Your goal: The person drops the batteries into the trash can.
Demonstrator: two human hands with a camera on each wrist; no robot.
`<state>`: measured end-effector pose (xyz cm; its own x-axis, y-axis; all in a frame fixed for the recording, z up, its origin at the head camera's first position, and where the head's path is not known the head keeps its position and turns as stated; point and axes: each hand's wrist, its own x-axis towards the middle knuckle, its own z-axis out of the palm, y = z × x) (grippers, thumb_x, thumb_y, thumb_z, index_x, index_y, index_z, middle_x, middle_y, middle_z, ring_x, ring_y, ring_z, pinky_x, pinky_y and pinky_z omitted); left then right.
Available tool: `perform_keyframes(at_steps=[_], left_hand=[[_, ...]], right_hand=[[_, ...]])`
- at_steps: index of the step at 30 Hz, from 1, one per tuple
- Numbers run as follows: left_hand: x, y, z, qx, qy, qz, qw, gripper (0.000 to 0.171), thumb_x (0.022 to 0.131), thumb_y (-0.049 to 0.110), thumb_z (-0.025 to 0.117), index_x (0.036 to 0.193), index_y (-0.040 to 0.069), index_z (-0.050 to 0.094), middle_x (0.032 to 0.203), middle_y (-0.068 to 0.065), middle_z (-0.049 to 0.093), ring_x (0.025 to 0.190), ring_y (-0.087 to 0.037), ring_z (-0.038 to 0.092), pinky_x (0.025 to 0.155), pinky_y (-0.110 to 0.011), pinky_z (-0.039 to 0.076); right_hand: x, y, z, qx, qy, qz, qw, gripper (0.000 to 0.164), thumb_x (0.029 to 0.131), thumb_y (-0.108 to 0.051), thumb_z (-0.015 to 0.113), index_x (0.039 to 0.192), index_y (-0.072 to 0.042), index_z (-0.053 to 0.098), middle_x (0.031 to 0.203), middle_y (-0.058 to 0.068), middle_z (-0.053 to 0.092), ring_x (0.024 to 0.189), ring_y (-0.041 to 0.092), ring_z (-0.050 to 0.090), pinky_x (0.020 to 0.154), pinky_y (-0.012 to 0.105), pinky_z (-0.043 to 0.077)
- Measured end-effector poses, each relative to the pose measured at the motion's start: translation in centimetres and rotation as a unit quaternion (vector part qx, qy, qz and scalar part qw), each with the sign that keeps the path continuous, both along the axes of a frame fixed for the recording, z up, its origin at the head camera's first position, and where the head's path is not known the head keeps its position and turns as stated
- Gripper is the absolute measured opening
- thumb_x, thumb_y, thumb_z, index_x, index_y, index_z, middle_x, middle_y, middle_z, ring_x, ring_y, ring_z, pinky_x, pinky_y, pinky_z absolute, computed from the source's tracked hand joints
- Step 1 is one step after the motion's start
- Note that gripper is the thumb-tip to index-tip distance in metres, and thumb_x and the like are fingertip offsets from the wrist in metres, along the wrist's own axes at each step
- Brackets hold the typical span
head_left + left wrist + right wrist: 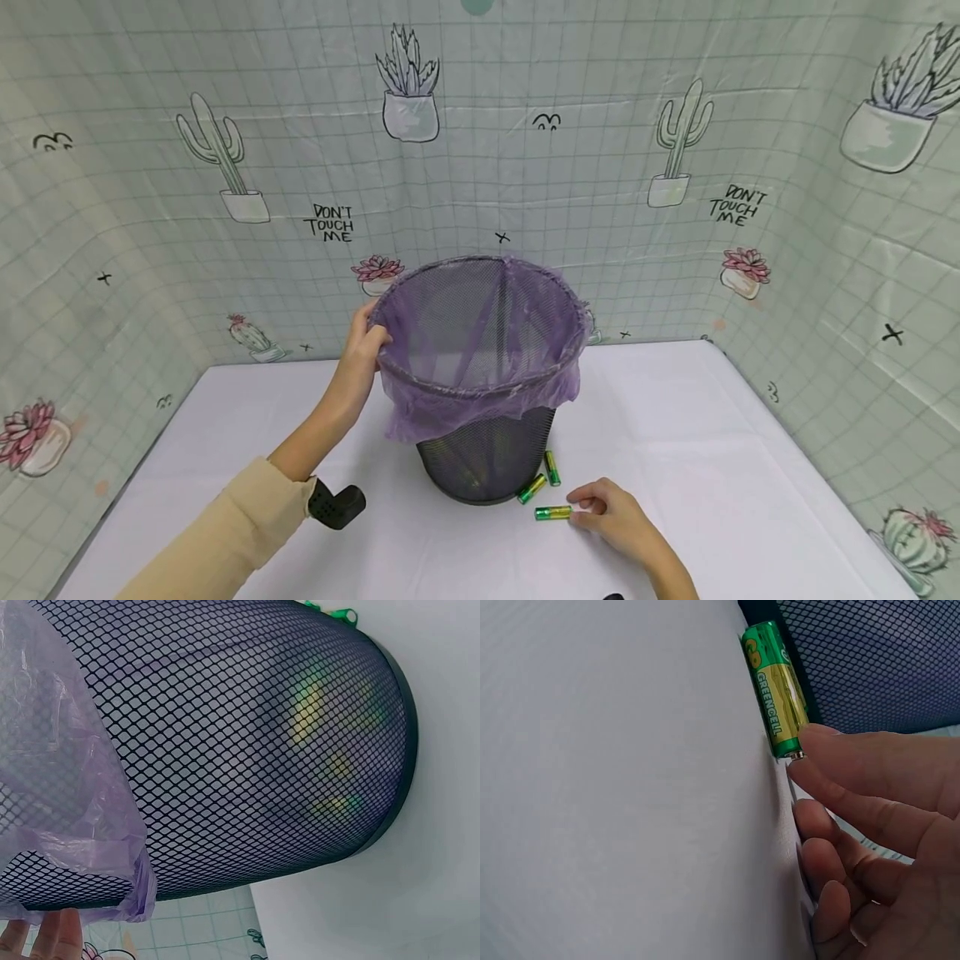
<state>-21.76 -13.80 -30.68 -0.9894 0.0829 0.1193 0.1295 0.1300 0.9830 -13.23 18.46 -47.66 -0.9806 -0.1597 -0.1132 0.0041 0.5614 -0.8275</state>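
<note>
A black mesh wastebasket point(483, 458) stands tilted toward the left hand, lined with a purple bag point(480, 406) folded over its rim. My left hand point(365, 342) grips the rim at the left, thumb on the near side. Right of the base lie three green-and-yellow batteries: one point(553, 513) in front, one point(532, 488) by the base, another point(552, 468) behind. Beside the front battery's end is my right hand point(618, 521), thumb and index finger apart; in the right wrist view the thumb point(821, 739) overlaps that end. Blurred yellow-green shapes point(307, 712) show through the mesh.
A white cloth point(652, 417) covers the table. Behind and at both sides hangs a gridded curtain point(480, 192) printed with potted plants. A black device point(337, 504) is on the left wrist.
</note>
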Motion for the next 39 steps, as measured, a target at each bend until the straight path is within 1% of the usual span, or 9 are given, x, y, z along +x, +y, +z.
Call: perform_keyframes(at_steps=[6,10,22,29,39], left_hand=[[0.02,-0.11,-0.07,0.000,0.008,-0.002,1.0000,0.066,0.082,0.016,0.034,0.145,0.009,0.015,0.141,-0.012,0.028,0.116,-0.025,0.035,0.094,-0.036,0.030],[0.06,-0.14,-0.01,0.001,0.007,-0.003,1.0000,0.066,0.082,0.016,0.033,0.145,0.009,0.015,0.141,-0.012,0.028,0.116,-0.025,0.036,0.093,-0.035,0.030],[0.09,0.03,0.09,0.005,0.004,0.001,1.0000,0.066,0.082,0.016,0.033,0.145,0.009,0.017,0.140,-0.013,0.031,0.114,-0.025,0.038,0.091,-0.033,0.032],[0.12,0.01,0.13,-0.003,0.000,0.004,1.0000,0.068,0.081,0.017,0.034,0.146,0.010,0.015,0.143,-0.012,0.028,0.117,-0.026,0.036,0.094,-0.035,0.031],[0.24,-0.01,0.11,-0.002,-0.006,0.003,1.0000,0.066,0.083,0.017,0.034,0.146,0.012,0.015,0.143,-0.012,0.029,0.115,-0.024,0.036,0.092,-0.033,0.031]], right_hand=[[-0.19,-0.31,-0.40,0.022,0.008,-0.011,1.000,0.020,0.076,-0.013,0.070,0.095,-0.007,0.068,0.086,0.002,0.052,0.074,0.011,0.042,0.064,0.021,0.036],[-0.06,-0.37,-0.28,0.027,0.011,-0.005,1.000,0.019,0.076,-0.012,0.070,0.095,-0.007,0.068,0.087,0.002,0.051,0.074,0.012,0.041,0.064,0.021,0.035],[0.18,-0.40,-0.28,0.030,0.016,0.003,0.999,0.019,0.076,-0.013,0.070,0.095,-0.007,0.067,0.085,0.002,0.048,0.074,0.013,0.039,0.063,0.021,0.034],[0.26,-0.30,-0.26,0.027,0.011,0.015,0.999,0.020,0.079,-0.017,0.068,0.096,-0.007,0.066,0.089,0.002,0.049,0.079,0.014,0.039,0.067,0.021,0.034],[0.52,0.03,-0.28,0.036,0.013,0.026,0.999,0.021,0.080,-0.022,0.067,0.095,-0.006,0.065,0.089,0.000,0.051,0.082,0.011,0.041,0.070,0.020,0.036]])
